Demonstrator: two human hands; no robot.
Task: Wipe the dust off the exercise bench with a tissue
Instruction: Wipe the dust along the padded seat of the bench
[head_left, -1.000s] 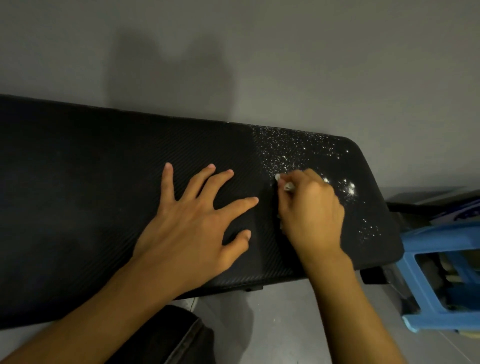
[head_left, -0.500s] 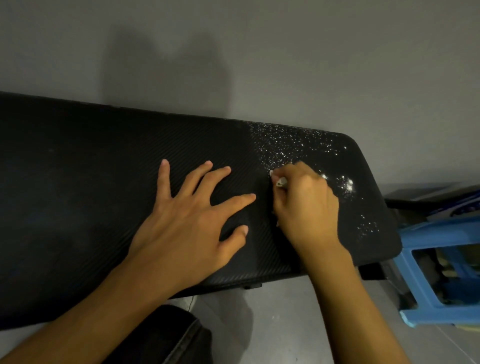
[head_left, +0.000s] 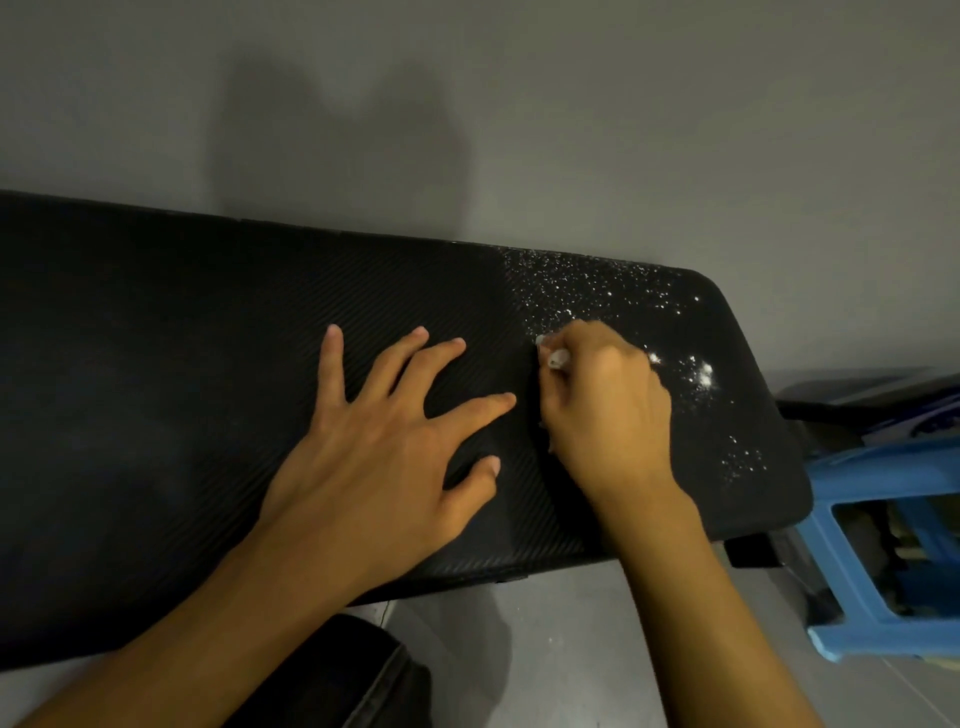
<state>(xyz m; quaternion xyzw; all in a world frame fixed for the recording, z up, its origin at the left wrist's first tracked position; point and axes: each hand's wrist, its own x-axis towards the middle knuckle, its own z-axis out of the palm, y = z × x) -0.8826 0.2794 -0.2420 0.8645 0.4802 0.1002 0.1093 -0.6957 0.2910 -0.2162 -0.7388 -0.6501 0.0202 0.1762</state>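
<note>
The left grip (head_left: 384, 457) lies flat on the black bench (head_left: 156, 364), fingers straight and spread. Just beside it, the right grip (head_left: 608, 410) curls round a tissue (head_left: 558, 358) and presses it to the pad at the edge of the white dust (head_left: 597, 291) speckling the right end. A blue stool (head_left: 883, 467) stands beside that end.

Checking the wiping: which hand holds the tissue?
The right hand, fingers curled round the white tissue beside the dust; the left hand lies flat, fingers spread, on the bench.
</note>
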